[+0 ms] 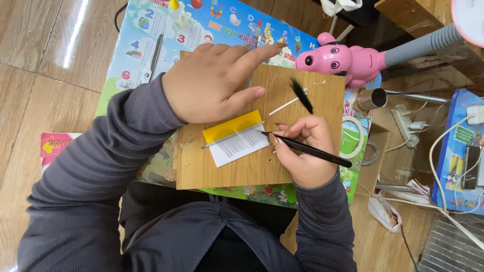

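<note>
Black tweezers [307, 149] are being pinched in the right hand [302, 151], their long axis running from far left to near right, the tip pointing left at the white-and-yellow card [236, 138] of what are probably fine fibres. The wooden board [227, 171] is being pressed by the spread left hand [212, 83]. The strands are judged light, flimsy and best gripped at one end.

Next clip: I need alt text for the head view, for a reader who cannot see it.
Seen from above, a person's right hand holds black tweezers with the tip at a white-and-yellow card lined with fine dark hairs on a wooden board. The left hand rests flat on the board's far edge, beside a black hair tuft.
</note>
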